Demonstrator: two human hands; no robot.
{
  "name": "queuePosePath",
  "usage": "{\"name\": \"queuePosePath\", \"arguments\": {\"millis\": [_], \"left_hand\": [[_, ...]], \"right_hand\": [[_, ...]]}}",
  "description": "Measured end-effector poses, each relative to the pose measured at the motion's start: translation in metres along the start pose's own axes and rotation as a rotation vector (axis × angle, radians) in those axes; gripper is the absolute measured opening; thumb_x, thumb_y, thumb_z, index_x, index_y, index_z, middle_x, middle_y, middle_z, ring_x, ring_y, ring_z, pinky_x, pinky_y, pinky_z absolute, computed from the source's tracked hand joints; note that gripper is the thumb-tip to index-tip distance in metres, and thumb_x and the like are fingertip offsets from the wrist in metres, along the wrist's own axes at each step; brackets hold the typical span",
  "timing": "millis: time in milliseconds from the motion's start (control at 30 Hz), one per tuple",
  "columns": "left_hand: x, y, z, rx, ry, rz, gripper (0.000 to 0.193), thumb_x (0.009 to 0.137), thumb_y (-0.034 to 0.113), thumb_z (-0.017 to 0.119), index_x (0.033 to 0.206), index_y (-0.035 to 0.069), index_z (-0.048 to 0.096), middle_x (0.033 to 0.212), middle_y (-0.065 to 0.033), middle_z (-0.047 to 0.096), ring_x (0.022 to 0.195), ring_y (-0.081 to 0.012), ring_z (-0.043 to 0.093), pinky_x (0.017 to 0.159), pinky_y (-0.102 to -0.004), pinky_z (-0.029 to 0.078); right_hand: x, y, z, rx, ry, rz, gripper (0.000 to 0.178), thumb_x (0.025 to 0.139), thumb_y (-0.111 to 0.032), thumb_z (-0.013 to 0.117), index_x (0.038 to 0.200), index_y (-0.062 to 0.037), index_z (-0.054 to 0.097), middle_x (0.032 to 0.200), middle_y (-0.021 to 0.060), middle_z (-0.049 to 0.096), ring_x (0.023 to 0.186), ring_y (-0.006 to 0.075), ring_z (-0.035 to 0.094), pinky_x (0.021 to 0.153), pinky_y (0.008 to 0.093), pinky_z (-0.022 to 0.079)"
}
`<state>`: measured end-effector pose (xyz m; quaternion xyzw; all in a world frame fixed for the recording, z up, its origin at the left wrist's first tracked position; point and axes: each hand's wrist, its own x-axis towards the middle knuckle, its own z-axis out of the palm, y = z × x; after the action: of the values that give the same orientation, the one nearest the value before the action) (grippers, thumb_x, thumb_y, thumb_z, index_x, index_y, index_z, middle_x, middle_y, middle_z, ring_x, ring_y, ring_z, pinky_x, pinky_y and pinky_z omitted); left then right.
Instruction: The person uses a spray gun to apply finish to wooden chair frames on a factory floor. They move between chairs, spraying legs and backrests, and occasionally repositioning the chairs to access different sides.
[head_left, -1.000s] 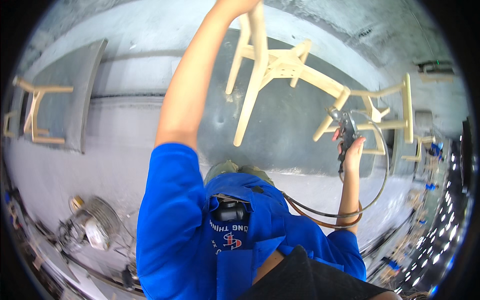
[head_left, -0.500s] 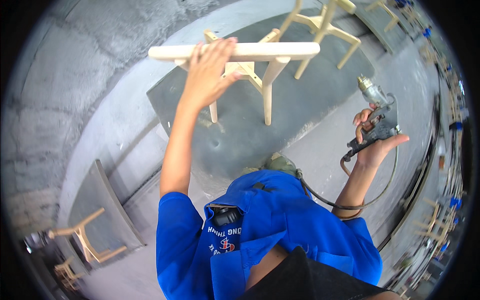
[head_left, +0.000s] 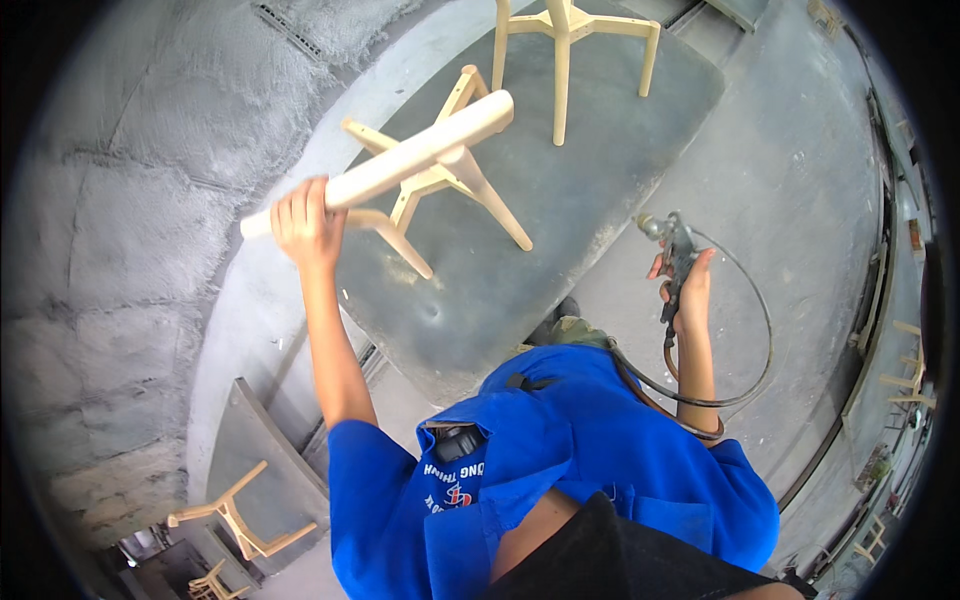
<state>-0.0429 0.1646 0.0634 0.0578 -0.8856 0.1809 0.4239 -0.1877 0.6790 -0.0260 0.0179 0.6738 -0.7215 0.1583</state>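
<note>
A pale, unfinished wooden chair frame [head_left: 425, 152] stands at an angle on a grey board, with a thick rounded rail across its top and slim legs below. My left hand [head_left: 308, 225] is wrapped round the left end of that rail. Off to the right, apart from the chair, my right hand [head_left: 693, 290] grips a metal spray gun [head_left: 680, 262] by its handle. Its nozzle end points away from me. A dark hose [head_left: 745, 392] loops from the gun past my right forearm.
The grey board [head_left: 590, 200] lies under the chair. Beyond it stands a second wooden frame [head_left: 560, 70]. Another frame [head_left: 240, 520] rests on a board at lower left. A rough grey wall [head_left: 130, 240] rises on the left, and more wooden frames [head_left: 910, 370] line the right.
The chair frame has turned, its left end swinging nearer me and its right end away. My left hand has shifted left and nearer. The spray gun has moved left, lower in view.
</note>
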Motion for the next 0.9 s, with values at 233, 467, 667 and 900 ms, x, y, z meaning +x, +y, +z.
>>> {"name": "queuePosePath", "arguments": {"millis": [233, 467, 667, 900], "left_hand": [[0.018, 0.091, -0.092, 0.115, -0.252, -0.036, 0.064, 0.050, 0.016, 0.091, 0.111, 0.016, 0.071, 0.118, 0.0004, 0.074, 0.107, -0.0221, 0.069, 0.095, -0.0401, 0.045], [0.079, 0.028, -0.130, 0.592, -0.272, -0.121, 0.092, 0.048, 0.047, 0.092, 0.135, 0.030, 0.067, 0.152, -0.0015, 0.056, 0.147, -0.0301, 0.042, 0.121, -0.0574, 0.024], [0.051, -0.062, -0.086, 0.784, -0.129, -0.278, 0.103, 0.070, 0.077, 0.076, 0.157, 0.033, 0.044, 0.166, -0.0145, 0.034, 0.154, -0.0374, 0.027, 0.120, -0.0682, 0.014], [-0.106, -0.051, 0.017, 0.371, -0.344, -0.590, 0.100, 0.090, 0.050, 0.071, 0.166, 0.017, 0.016, 0.169, -0.0292, 0.000, 0.154, -0.0549, 0.001, 0.120, -0.0681, 0.015]], "right_hand": [[0.052, 0.054, -0.003, -0.092, -0.099, 0.085, 0.071, 0.108, -0.061, 0.031, 0.105, -0.0007, 0.068, 0.076, 0.0050, 0.067, 0.063, 0.0093, 0.057, 0.047, 0.0221, 0.035], [0.157, 0.022, 0.100, 0.286, -0.435, 0.061, 0.077, 0.106, -0.068, 0.030, 0.111, -0.0009, 0.067, 0.082, 0.0042, 0.067, 0.070, 0.0102, 0.063, 0.045, 0.0226, 0.035], [0.196, 0.070, 0.203, 0.238, -0.380, 0.281, 0.079, 0.102, -0.074, 0.030, 0.100, -0.0039, 0.066, 0.076, 0.0034, 0.065, 0.067, 0.0121, 0.062, 0.047, 0.0276, 0.037], [0.227, 0.170, 0.165, 0.045, -0.195, 0.418, 0.078, 0.098, -0.078, 0.038, 0.100, -0.0053, 0.068, 0.072, 0.0032, 0.064, 0.059, 0.0118, 0.060, 0.046, 0.0274, 0.036]]}}
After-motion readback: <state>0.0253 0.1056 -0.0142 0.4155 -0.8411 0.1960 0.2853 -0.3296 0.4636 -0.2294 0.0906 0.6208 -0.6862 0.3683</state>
